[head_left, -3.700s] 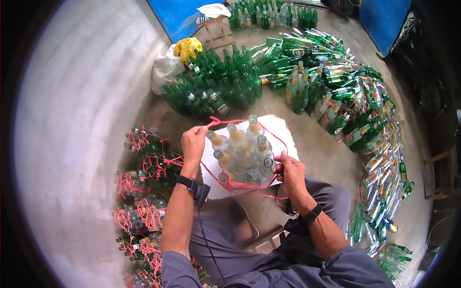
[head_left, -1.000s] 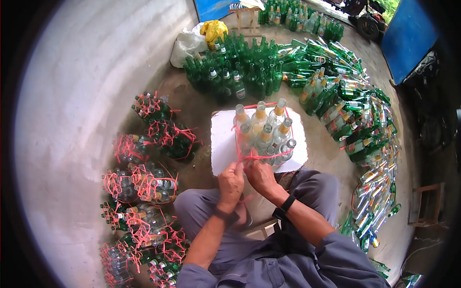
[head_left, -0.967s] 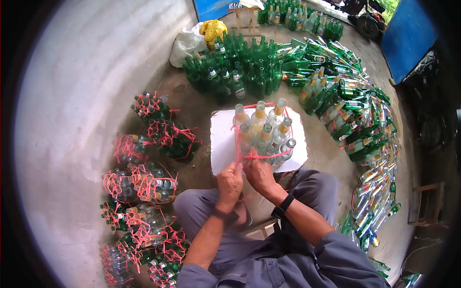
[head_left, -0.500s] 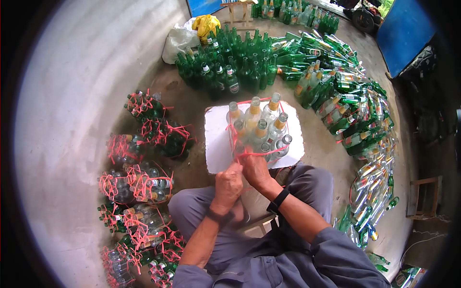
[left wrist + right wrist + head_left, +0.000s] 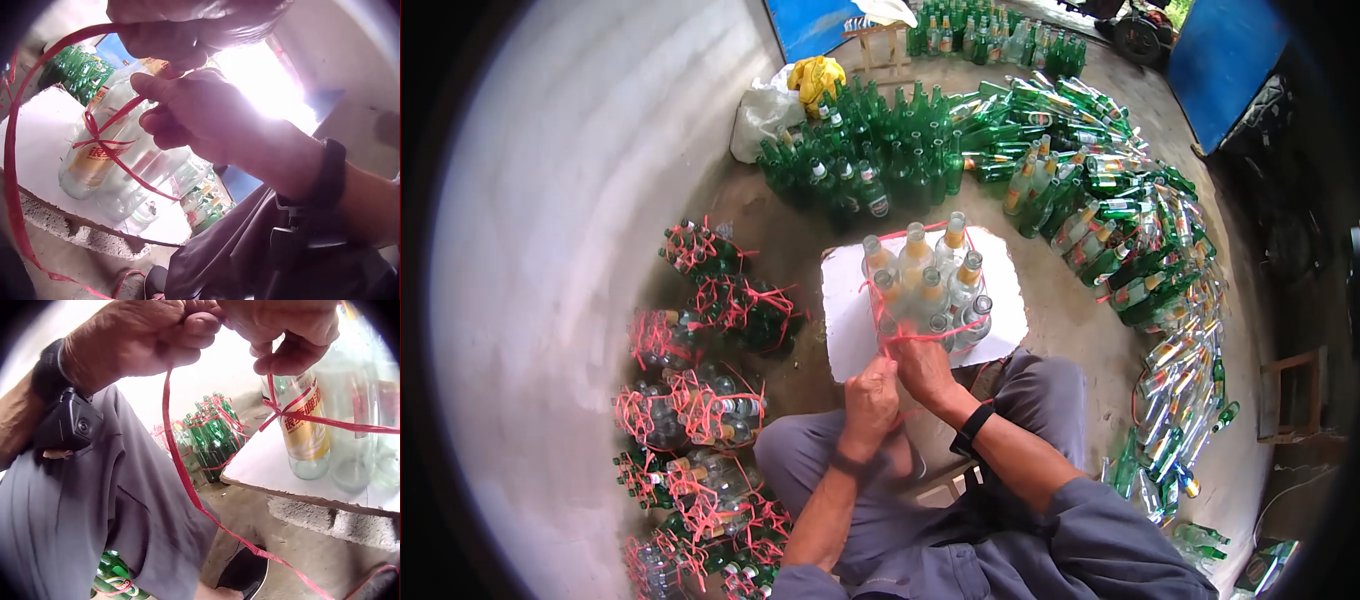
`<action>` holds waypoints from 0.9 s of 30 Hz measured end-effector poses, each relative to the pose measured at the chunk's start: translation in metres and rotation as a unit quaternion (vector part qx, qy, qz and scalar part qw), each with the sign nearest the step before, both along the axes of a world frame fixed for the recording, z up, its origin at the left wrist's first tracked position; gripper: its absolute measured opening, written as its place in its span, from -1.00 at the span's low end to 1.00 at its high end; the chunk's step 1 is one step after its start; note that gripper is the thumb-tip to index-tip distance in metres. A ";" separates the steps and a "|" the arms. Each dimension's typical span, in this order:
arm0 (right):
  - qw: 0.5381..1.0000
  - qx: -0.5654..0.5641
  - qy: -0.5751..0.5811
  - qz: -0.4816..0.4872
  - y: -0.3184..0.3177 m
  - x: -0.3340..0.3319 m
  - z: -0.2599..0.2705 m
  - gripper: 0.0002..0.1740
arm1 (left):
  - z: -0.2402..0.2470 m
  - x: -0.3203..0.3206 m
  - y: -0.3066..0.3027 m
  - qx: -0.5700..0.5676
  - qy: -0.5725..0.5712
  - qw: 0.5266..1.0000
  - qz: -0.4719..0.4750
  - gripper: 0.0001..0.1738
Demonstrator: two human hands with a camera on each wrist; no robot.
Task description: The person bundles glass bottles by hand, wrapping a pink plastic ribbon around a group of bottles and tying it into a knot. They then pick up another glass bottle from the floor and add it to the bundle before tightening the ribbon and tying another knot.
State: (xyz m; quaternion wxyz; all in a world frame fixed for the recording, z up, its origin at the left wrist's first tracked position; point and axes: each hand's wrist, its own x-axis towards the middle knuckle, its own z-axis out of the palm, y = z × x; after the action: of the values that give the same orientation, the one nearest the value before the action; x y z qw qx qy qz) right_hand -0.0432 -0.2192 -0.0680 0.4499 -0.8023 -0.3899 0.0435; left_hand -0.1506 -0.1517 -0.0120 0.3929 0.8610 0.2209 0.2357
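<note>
At the near edge of a white board [image 5: 845, 325], a seated person in grey work clothes is tying red string [image 5: 178, 459] around a cluster of clear bottles [image 5: 925, 290] standing upright on the board. Both hands are working close together just in front of the cluster, on the person's side of it. The right hand [image 5: 922, 362] is lying nearer the glass. Its fingers are curling down and pinching the string where the strands are crossing on the gold label [image 5: 304, 428] of the nearest bottle. The left hand [image 5: 870, 395] is sitting just beside it and slightly farther back toward the knees, fingers folded into a fist around the same string.

From that fist the free end is hanging down past the trouser leg and trailing off across the floor. Its long run is lying roughly vertical below the hands, while the taut strands are running level around the bottles, away from the person.

To the person's left, bundles [image 5: 700, 400] of bottles bound in red string are sitting in a row along the pale wall. Beyond the board, green bottles [image 5: 870, 170] are standing packed upright, and a heap of loose bottles [image 5: 1145, 250] is curving round to the right.
</note>
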 end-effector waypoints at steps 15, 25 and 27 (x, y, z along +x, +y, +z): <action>0.995 0.037 0.080 0.046 -0.015 0.002 0.013 -0.77 | -0.028 -0.009 -0.014 -0.110 0.009 0.993 0.047 -0.72; 0.988 -0.017 0.148 0.035 -0.040 -0.011 0.055 -0.62 | -0.033 -0.008 -0.036 -0.078 -0.001 0.997 0.002 -0.79; 0.982 -0.009 0.186 0.034 -0.040 -0.009 0.053 -0.64 | -0.028 -0.009 -0.037 -0.104 0.003 0.994 -0.009 -0.81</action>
State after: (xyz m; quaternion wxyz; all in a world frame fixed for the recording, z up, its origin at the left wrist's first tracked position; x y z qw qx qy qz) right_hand -0.0521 -0.2587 -0.0148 0.5055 -0.7707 -0.3260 0.2106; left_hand -0.1594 -0.1885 -0.0397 0.4821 0.8180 0.2376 0.2050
